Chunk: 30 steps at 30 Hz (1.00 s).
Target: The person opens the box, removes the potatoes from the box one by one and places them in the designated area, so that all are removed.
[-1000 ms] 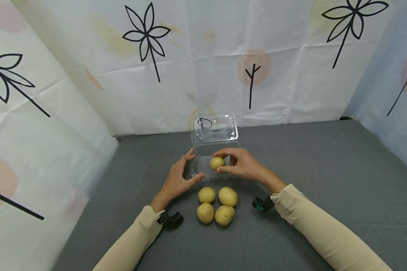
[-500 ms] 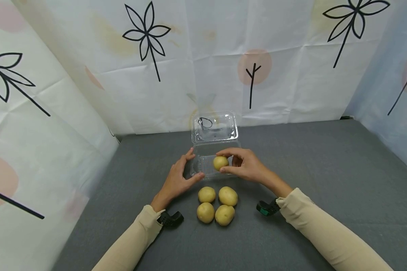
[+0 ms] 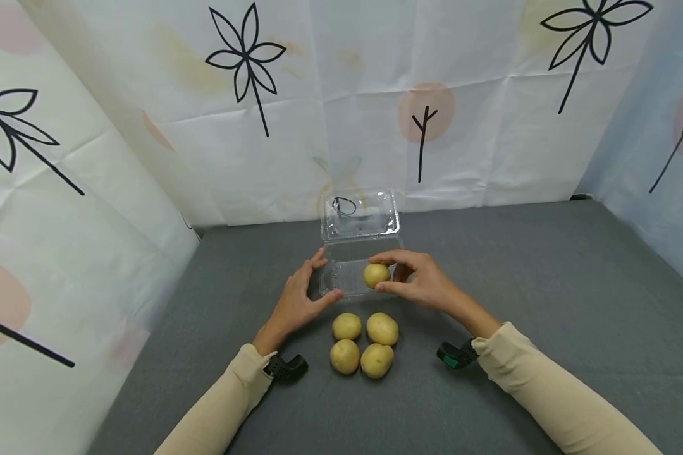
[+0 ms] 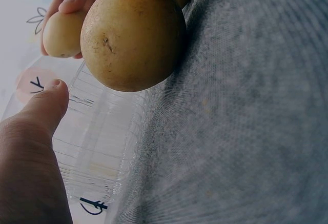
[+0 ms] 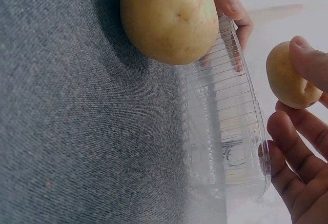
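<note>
My right hand [image 3: 418, 278] pinches a small yellow potato [image 3: 376, 276] between thumb and fingers, over the right part of a clear plastic clamshell box [image 3: 347, 278]. In the right wrist view the held potato [image 5: 287, 75] shows above the box's rim. The box's lid [image 3: 360, 215] stands raised at the back. My left hand [image 3: 300, 300] rests at the box's left side, thumb and fingers spread at its edge. Several potatoes [image 3: 377, 361] lie grouped on the cloth just in front of the box; one potato [image 4: 133, 37] looms large in the left wrist view.
A grey cloth [image 3: 518, 284] covers the table. Behind it hangs a white printed backdrop [image 3: 353, 95], with side panels at left and right. A black wrist device [image 3: 286, 368] is worn on the left wrist, and another device [image 3: 456, 355] on the right.
My right hand has drifted a little to the right with the potato still pinched. The left hand, the box and the potatoes on the cloth stay in place.
</note>
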Each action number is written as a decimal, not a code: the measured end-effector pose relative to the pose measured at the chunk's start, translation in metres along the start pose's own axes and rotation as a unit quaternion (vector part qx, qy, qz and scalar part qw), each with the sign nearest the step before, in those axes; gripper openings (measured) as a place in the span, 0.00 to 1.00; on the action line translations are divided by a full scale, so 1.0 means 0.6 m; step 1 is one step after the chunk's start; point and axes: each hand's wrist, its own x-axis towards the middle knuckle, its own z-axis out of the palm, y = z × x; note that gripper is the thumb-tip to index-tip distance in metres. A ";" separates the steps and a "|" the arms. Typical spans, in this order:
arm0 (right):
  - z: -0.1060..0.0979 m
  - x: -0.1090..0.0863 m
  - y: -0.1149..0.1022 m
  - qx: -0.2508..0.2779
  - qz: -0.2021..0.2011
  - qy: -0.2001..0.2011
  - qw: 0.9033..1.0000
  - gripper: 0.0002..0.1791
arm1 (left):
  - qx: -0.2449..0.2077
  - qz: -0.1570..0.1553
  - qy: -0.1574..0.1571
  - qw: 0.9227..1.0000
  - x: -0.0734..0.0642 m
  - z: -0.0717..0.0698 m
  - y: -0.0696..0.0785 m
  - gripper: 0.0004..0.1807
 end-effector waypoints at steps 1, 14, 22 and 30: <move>0.000 -0.001 0.000 0.000 0.000 0.001 1.000 0.26 | 0.000 0.000 0.000 1.000 0.000 0.000 0.000 0.48; 0.000 -0.023 -0.004 -0.019 -0.028 0.007 0.999 0.25 | 0.001 0.004 0.003 1.000 0.002 0.002 -0.003 0.47; -0.004 -0.037 -0.010 -0.042 -0.046 0.007 0.998 0.25 | 0.000 0.009 0.004 1.000 0.002 0.002 -0.001 0.50; -0.010 -0.052 -0.011 -0.023 -0.046 -0.034 0.998 0.24 | 0.000 0.009 0.003 1.000 0.002 0.001 -0.001 0.49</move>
